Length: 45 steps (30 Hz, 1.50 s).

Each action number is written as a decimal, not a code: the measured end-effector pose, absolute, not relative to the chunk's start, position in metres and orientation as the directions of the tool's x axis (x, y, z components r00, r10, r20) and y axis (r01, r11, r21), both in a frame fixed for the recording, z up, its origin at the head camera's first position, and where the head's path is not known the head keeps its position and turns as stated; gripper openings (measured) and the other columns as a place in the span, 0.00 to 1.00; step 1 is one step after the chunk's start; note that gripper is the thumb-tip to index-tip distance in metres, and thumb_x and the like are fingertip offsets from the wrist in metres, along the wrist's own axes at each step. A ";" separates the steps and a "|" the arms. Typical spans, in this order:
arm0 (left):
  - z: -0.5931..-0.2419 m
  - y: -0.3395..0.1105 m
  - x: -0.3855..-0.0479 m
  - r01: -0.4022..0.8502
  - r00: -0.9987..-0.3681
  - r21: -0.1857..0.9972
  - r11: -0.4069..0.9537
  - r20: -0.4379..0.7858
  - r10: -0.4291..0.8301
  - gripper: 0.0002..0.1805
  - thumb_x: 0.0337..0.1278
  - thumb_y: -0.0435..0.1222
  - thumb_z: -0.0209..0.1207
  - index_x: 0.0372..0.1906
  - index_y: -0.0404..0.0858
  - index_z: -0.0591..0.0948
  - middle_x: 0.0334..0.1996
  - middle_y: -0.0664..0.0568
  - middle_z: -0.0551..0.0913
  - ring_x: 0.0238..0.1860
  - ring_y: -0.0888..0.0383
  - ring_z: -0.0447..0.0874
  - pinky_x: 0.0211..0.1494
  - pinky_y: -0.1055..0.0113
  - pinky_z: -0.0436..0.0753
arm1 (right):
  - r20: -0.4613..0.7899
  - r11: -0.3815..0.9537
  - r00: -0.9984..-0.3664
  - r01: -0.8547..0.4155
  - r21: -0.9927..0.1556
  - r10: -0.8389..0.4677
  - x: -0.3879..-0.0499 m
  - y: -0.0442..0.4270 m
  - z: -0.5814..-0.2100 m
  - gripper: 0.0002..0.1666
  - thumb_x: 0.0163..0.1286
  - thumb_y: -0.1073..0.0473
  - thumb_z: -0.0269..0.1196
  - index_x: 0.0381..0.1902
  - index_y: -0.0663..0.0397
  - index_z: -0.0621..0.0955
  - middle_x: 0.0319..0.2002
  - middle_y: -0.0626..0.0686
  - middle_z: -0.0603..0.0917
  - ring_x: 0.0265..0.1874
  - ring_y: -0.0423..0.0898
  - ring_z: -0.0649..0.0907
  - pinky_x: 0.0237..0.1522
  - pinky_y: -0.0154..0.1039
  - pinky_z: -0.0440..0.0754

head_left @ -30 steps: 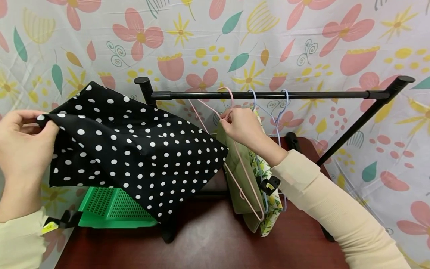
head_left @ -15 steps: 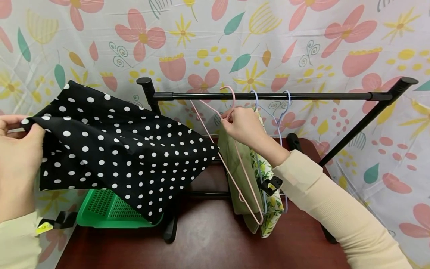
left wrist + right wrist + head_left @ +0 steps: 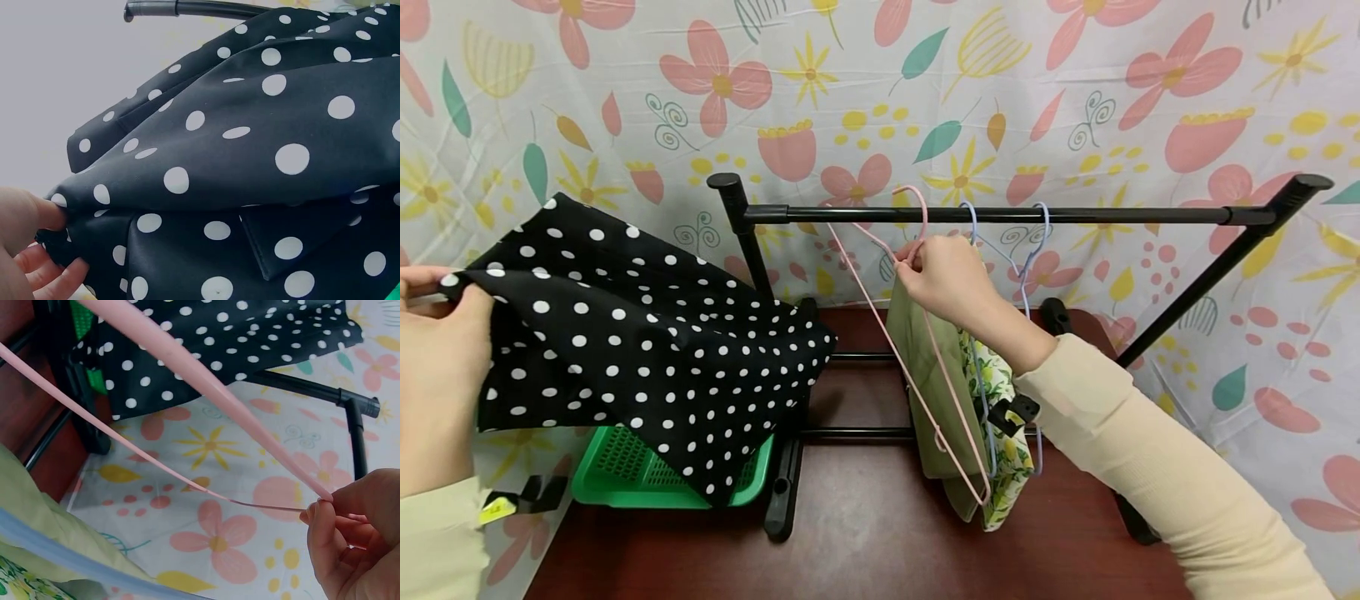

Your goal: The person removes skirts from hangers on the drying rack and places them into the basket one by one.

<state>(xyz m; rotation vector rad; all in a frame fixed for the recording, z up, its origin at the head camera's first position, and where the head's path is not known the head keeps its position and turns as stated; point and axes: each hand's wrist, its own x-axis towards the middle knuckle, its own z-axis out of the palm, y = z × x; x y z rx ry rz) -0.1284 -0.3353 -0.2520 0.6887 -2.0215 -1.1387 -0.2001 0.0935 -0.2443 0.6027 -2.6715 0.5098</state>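
Observation:
At the left of the head view my left hand pinches one corner of a black cloth with white polka dots. The cloth spreads rightward from that hand, and its lower tip hangs over the green basket. My right hand pinches the pink hanger just below its hook, which is over the black rack bar. Cloth and hanger are apart. In the right wrist view the thumb and fingers close on the hanger's neck. The left wrist view shows fingertips tucked at the cloth's edge.
Right of the pink hanger, an olive-green cloth and a lemon-print cloth hang close together. Blue hangers hook over the same bar. The rack's black foot stands on the dark red table. A floral curtain covers the back.
My left hand has moved left and drawn the polka-dot cloth away from the pink hanger. More of the green basket and rack foot shows. My right hand stays at the hanger's neck.

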 end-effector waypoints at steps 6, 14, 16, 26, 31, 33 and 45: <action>-0.258 -0.331 -0.126 -0.132 -0.619 0.842 0.522 0.342 -0.707 0.11 0.53 0.39 0.52 0.28 0.64 0.68 0.28 0.77 0.68 0.22 0.81 0.66 0.22 0.86 0.62 | 0.407 0.825 -0.840 -0.490 -0.280 -0.360 -0.195 0.092 -0.239 0.24 0.63 0.59 0.58 0.06 0.49 0.73 0.17 0.51 0.83 0.05 0.37 0.60 0.11 0.31 0.52; -0.265 -0.329 -0.133 -0.148 -0.556 0.733 0.664 0.493 -0.669 0.15 0.51 0.40 0.51 0.23 0.68 0.62 0.18 0.82 0.62 0.20 0.88 0.60 0.29 0.86 0.59 | 0.418 0.804 -0.822 -0.523 -0.283 -0.388 -0.188 0.090 -0.232 0.21 0.63 0.60 0.57 0.10 0.51 0.78 0.22 0.52 0.85 0.05 0.36 0.59 0.12 0.32 0.51; -0.265 -0.328 -0.135 -0.158 -0.541 0.709 0.687 0.520 -0.661 0.17 0.50 0.39 0.51 0.22 0.68 0.61 0.16 0.85 0.60 0.20 0.90 0.58 0.30 0.85 0.57 | 0.417 0.803 -0.821 -0.526 -0.281 -0.391 -0.186 0.089 -0.229 0.22 0.63 0.60 0.57 0.08 0.50 0.76 0.26 0.51 0.86 0.05 0.37 0.61 0.12 0.32 0.50; -0.266 -0.333 -0.144 -0.209 -0.548 0.717 0.666 0.478 -0.686 0.17 0.51 0.40 0.50 0.23 0.69 0.60 0.20 0.84 0.59 0.21 0.87 0.57 0.30 0.83 0.55 | 0.397 0.789 -0.814 -0.547 -0.280 -0.423 -0.174 0.091 -0.213 0.28 0.62 0.61 0.57 0.01 0.48 0.70 0.32 0.47 0.87 0.07 0.35 0.63 0.12 0.31 0.54; -0.263 -0.337 -0.144 -0.204 -0.573 0.784 0.586 0.390 -0.721 0.15 0.52 0.40 0.49 0.26 0.69 0.63 0.27 0.81 0.64 0.25 0.85 0.59 0.32 0.83 0.58 | 0.384 0.790 -0.818 -0.545 -0.282 -0.428 -0.167 0.094 -0.203 0.24 0.63 0.61 0.56 0.05 0.48 0.78 0.32 0.46 0.87 0.07 0.37 0.64 0.13 0.32 0.56; -0.262 -0.337 -0.144 -0.205 -0.579 0.795 0.571 0.372 -0.725 0.15 0.52 0.40 0.48 0.26 0.69 0.63 0.27 0.80 0.64 0.26 0.84 0.59 0.33 0.83 0.57 | 0.372 0.792 -0.824 -0.539 -0.287 -0.427 -0.166 0.096 -0.201 0.21 0.63 0.60 0.56 0.11 0.47 0.82 0.32 0.45 0.87 0.07 0.38 0.64 0.13 0.32 0.56; -0.257 -0.343 -0.153 -0.291 -0.593 0.763 0.577 0.329 -0.735 0.15 0.54 0.42 0.46 0.26 0.69 0.58 0.25 0.78 0.59 0.27 0.83 0.55 0.33 0.80 0.55 | 0.324 0.812 -0.847 -0.512 -0.281 -0.422 -0.158 0.113 -0.193 0.12 0.64 0.56 0.56 0.34 0.48 0.87 0.13 0.44 0.79 0.08 0.39 0.64 0.15 0.33 0.59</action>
